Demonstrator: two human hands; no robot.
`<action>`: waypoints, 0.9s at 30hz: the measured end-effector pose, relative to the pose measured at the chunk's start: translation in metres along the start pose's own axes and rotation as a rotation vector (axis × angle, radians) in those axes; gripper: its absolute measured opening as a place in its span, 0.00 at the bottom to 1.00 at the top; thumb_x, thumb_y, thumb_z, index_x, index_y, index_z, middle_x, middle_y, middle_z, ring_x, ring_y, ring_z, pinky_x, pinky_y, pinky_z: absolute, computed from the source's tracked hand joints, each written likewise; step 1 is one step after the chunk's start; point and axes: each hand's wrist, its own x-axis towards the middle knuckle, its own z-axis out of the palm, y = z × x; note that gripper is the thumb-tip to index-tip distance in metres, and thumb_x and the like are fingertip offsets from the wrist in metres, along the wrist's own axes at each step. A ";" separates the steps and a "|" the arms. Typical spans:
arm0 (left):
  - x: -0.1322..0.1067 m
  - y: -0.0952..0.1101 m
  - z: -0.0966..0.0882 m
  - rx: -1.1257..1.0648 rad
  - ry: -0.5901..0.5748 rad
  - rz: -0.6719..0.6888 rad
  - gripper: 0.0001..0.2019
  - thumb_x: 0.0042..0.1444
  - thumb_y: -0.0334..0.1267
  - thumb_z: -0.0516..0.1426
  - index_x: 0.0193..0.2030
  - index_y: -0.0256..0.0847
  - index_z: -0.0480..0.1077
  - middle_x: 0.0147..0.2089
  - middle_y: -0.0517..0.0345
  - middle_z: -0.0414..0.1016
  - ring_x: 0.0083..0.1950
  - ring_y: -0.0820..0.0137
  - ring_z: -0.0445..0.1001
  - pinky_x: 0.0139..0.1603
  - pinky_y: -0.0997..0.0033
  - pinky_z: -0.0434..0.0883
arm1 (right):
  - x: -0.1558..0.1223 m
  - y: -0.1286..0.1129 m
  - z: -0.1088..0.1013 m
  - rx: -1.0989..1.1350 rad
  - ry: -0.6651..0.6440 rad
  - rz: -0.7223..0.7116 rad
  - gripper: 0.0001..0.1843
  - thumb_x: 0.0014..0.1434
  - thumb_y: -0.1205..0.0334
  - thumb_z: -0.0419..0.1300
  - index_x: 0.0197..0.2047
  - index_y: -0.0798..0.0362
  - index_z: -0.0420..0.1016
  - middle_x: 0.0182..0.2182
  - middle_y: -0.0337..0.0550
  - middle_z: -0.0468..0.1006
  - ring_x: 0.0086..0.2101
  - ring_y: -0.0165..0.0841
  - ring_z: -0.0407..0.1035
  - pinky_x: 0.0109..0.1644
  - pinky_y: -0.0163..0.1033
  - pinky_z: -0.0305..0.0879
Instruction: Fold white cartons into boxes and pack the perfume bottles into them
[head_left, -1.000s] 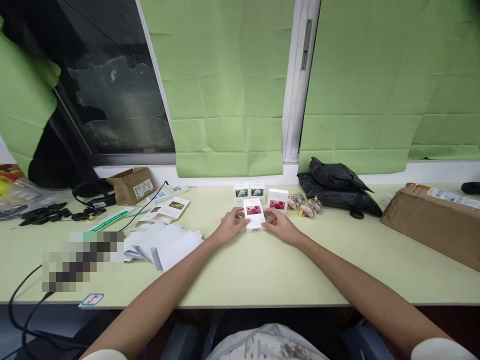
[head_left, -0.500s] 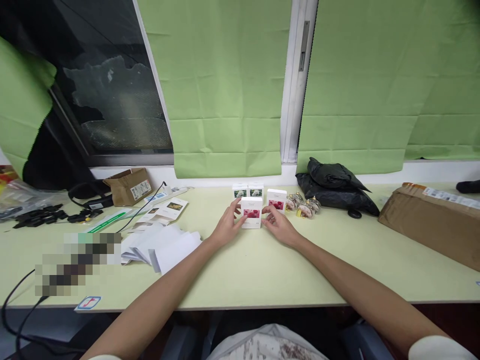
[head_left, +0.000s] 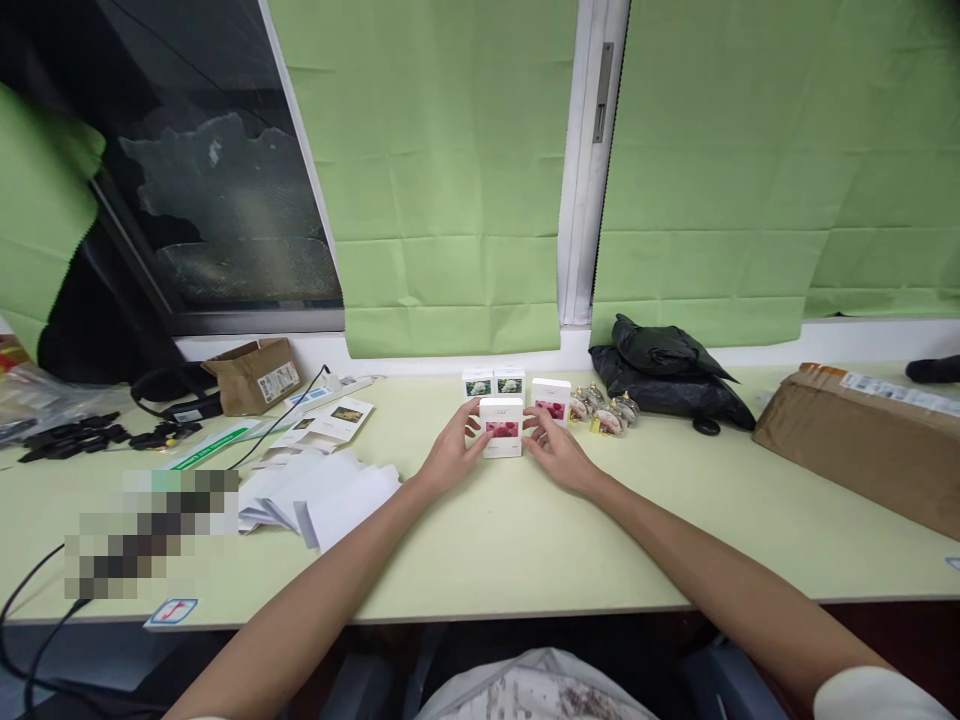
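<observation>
A small white box with a red flower picture (head_left: 502, 427) stands upright on the pale green table (head_left: 525, 530). My left hand (head_left: 452, 453) grips its left side and my right hand (head_left: 556, 453) grips its right side. Just behind it stand two white boxes with green pictures (head_left: 493, 384) and another red-picture box (head_left: 551, 400). Several small gold-capped bottles (head_left: 606, 414) lie to the right of those boxes.
A black plastic bag (head_left: 670, 375) lies behind the bottles. A brown parcel (head_left: 862, 445) is at the right. White papers and leaflets (head_left: 319, 490), a small cardboard box (head_left: 251, 375), cables and black headphones (head_left: 169, 395) cover the left side. Green blinds hang behind.
The red-picture box lay tilted flat between my hands a second ago; it now stands upright, held from both sides. The camera shifted slightly.
</observation>
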 end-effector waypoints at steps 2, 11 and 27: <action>0.000 -0.001 0.001 -0.005 0.005 -0.008 0.28 0.68 0.47 0.57 0.71 0.52 0.54 0.57 0.52 0.73 0.47 0.66 0.75 0.46 0.64 0.74 | 0.000 0.000 0.000 -0.008 -0.003 -0.005 0.27 0.69 0.56 0.56 0.69 0.43 0.58 0.52 0.46 0.78 0.38 0.34 0.73 0.45 0.44 0.72; -0.001 -0.005 0.003 -0.024 0.012 -0.095 0.22 0.68 0.50 0.58 0.61 0.46 0.57 0.53 0.51 0.73 0.50 0.64 0.76 0.48 0.62 0.74 | 0.000 -0.001 -0.002 -0.057 -0.009 -0.053 0.34 0.71 0.57 0.54 0.76 0.40 0.52 0.53 0.45 0.78 0.40 0.35 0.73 0.45 0.43 0.73; 0.001 -0.009 0.005 -0.074 0.010 -0.084 0.17 0.67 0.52 0.58 0.55 0.45 0.62 0.60 0.48 0.73 0.49 0.66 0.76 0.47 0.64 0.75 | 0.000 0.002 -0.006 -0.101 -0.058 -0.099 0.36 0.71 0.57 0.54 0.78 0.41 0.48 0.53 0.50 0.76 0.47 0.40 0.72 0.50 0.49 0.74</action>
